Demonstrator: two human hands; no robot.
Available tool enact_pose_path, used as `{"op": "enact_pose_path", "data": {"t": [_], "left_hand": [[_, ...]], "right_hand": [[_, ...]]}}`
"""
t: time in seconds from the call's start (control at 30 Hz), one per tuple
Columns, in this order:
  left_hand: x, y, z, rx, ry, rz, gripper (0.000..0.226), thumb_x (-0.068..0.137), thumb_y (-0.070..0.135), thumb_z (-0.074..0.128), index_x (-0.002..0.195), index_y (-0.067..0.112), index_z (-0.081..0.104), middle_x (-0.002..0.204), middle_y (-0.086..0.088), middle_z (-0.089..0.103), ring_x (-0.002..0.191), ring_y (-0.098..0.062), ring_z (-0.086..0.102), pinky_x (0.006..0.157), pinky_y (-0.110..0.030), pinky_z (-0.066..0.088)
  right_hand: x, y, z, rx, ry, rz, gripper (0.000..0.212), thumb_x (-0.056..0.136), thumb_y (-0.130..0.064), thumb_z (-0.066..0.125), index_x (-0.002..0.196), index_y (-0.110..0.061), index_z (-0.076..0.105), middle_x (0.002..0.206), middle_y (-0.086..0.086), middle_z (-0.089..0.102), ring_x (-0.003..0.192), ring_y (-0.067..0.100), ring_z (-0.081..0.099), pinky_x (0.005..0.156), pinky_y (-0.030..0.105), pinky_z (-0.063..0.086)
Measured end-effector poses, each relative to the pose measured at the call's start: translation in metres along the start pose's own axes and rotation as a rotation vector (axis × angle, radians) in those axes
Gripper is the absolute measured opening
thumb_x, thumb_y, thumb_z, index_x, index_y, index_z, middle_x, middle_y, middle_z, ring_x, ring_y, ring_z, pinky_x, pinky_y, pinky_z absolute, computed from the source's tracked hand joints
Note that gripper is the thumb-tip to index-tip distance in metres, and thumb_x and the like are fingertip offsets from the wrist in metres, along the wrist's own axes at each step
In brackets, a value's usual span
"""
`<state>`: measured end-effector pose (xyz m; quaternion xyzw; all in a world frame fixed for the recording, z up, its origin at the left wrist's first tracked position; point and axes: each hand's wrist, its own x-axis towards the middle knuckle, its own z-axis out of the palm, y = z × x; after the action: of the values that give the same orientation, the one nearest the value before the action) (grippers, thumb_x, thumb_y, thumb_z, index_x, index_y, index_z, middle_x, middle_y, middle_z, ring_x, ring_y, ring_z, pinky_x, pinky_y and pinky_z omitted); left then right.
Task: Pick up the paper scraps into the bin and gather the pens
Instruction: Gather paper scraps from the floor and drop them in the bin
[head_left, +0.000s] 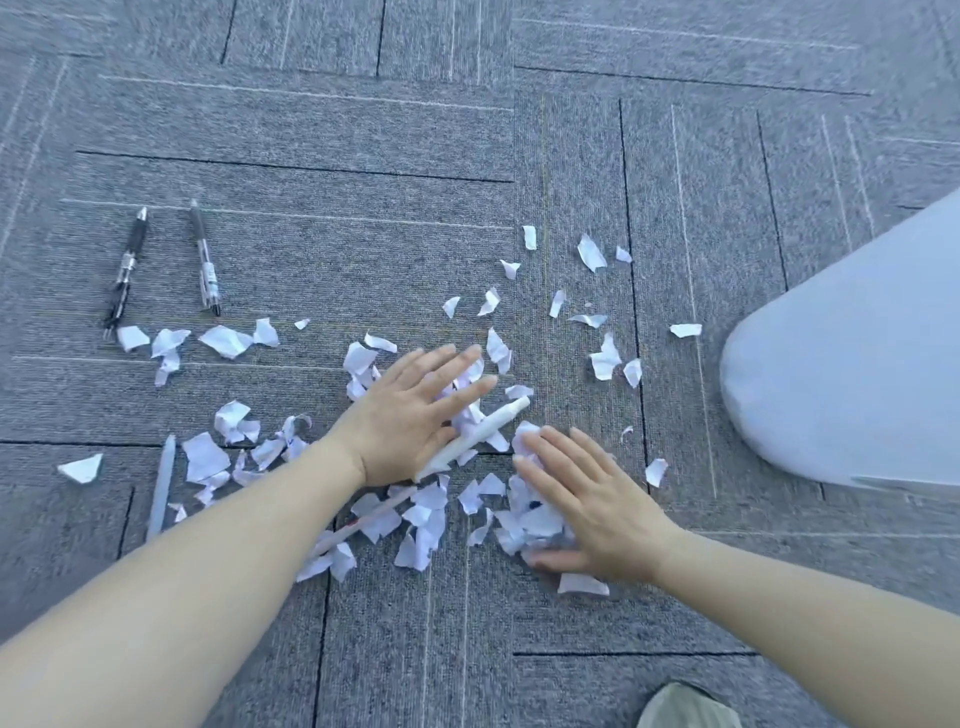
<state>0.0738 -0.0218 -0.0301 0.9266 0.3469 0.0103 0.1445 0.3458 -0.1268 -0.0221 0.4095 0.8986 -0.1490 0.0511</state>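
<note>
Several torn white paper scraps (218, 340) lie scattered over the grey carpet. My left hand (415, 415) rests flat on a clump of scraps, fingers spread. A white pen (478, 434) lies just under its thumb side. My right hand (587, 499) lies flat, pressing on a pile of scraps (530, 525). A second white pen (363, 519) lies partly under scraps near my left forearm. A pale grey pen (161, 483) lies at the left. Two black-and-clear pens (127, 270) (205, 260) lie side by side at the far left.
A pale, rounded white bin (852, 364) stands at the right edge, close to the outer scraps. The tip of a shoe (685, 706) shows at the bottom right. Bare grey carpet tiles (363, 130) stretch beyond the scraps.
</note>
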Motion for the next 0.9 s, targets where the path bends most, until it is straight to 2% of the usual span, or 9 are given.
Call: {"op": "enact_pose_path", "data": {"t": [0.1,0.23,0.33,0.43,0.5,0.6,0.7,0.8,0.9], "left_hand": [[0.022,0.008,-0.001,0.074,-0.005,0.079,0.054,0.095,0.045,0.034,0.147,0.033,0.023,0.154,-0.002,0.029,0.139,-0.025,0.024,0.112,-0.042,0.018],[0.024,0.015,0.006,0.083,0.130,0.079,0.037,0.092,0.040,0.041,0.120,0.019,0.055,0.114,-0.006,0.059,0.104,-0.025,0.045,0.085,-0.038,0.036],[0.025,0.017,0.009,0.081,0.215,0.081,0.013,0.090,0.026,0.052,0.095,0.014,0.050,0.086,-0.006,0.057,0.077,-0.026,0.053,0.062,-0.037,0.042],[0.028,0.016,0.006,0.095,0.177,0.111,0.013,0.086,0.017,0.060,0.082,0.014,0.048,0.069,-0.005,0.055,0.060,-0.025,0.052,0.047,-0.034,0.045],[0.030,0.014,0.002,0.119,0.134,0.089,0.011,0.086,0.017,0.053,0.077,0.011,0.053,0.061,-0.004,0.055,0.051,-0.025,0.054,0.039,-0.032,0.045],[0.028,0.010,-0.006,0.033,0.155,-0.021,0.020,0.086,0.021,0.041,0.072,0.010,0.050,0.051,-0.002,0.050,0.039,-0.023,0.051,0.030,-0.026,0.036],[0.033,0.016,-0.033,-0.158,0.381,-0.246,0.028,0.092,0.027,0.040,0.068,0.011,0.042,0.050,-0.003,0.048,0.039,-0.022,0.046,0.034,-0.022,0.024],[0.071,0.044,-0.082,-0.452,0.555,-0.444,0.030,0.096,0.024,0.047,0.071,0.008,0.046,0.054,0.000,0.050,0.046,-0.016,0.044,0.044,-0.027,0.033],[0.128,0.090,-0.147,-0.724,0.775,-0.440,0.032,0.094,0.024,0.049,0.065,0.014,0.040,0.051,0.003,0.038,0.048,-0.014,0.034,0.049,-0.034,0.033]], "right_hand": [[0.020,-0.001,-0.001,-0.044,0.093,-0.038,0.073,0.090,-0.064,0.042,0.144,-0.015,0.038,0.148,0.015,0.042,0.135,0.032,0.035,0.109,0.048,0.026],[0.039,0.001,-0.013,-0.080,0.176,-0.140,0.033,0.086,-0.036,0.051,0.113,-0.018,0.051,0.111,0.010,0.060,0.091,0.029,0.056,0.074,0.039,0.046],[0.049,0.002,-0.019,-0.094,0.105,-0.216,0.031,0.072,-0.015,0.062,0.101,-0.016,0.051,0.092,0.007,0.057,0.072,0.024,0.052,0.054,0.033,0.041],[0.051,-0.001,-0.027,-0.061,-0.006,-0.184,0.037,0.065,-0.006,0.071,0.096,-0.013,0.051,0.082,0.005,0.054,0.059,0.021,0.049,0.039,0.029,0.034],[0.049,-0.004,-0.033,-0.030,-0.096,-0.105,0.033,0.073,-0.006,0.067,0.102,-0.011,0.052,0.086,0.005,0.055,0.055,0.019,0.046,0.038,0.029,0.033],[0.043,-0.004,-0.044,0.106,-0.134,0.121,0.025,0.090,-0.010,0.048,0.116,-0.009,0.048,0.102,0.005,0.054,0.060,0.022,0.047,0.052,0.038,0.048],[0.041,-0.002,-0.066,0.363,0.070,0.352,0.010,0.092,-0.005,0.044,0.100,-0.011,0.047,0.086,0.002,0.054,0.061,0.025,0.048,0.053,0.036,0.041],[0.045,0.004,-0.099,0.570,0.324,0.520,0.010,0.093,-0.008,0.051,0.084,-0.010,0.046,0.068,0.006,0.054,0.056,0.022,0.044,0.050,0.036,0.036],[0.045,0.011,-0.158,0.773,0.661,0.620,0.021,0.097,-0.018,0.054,0.078,-0.011,0.047,0.054,-0.001,0.047,0.048,0.012,0.035,0.046,0.026,0.030]]}}
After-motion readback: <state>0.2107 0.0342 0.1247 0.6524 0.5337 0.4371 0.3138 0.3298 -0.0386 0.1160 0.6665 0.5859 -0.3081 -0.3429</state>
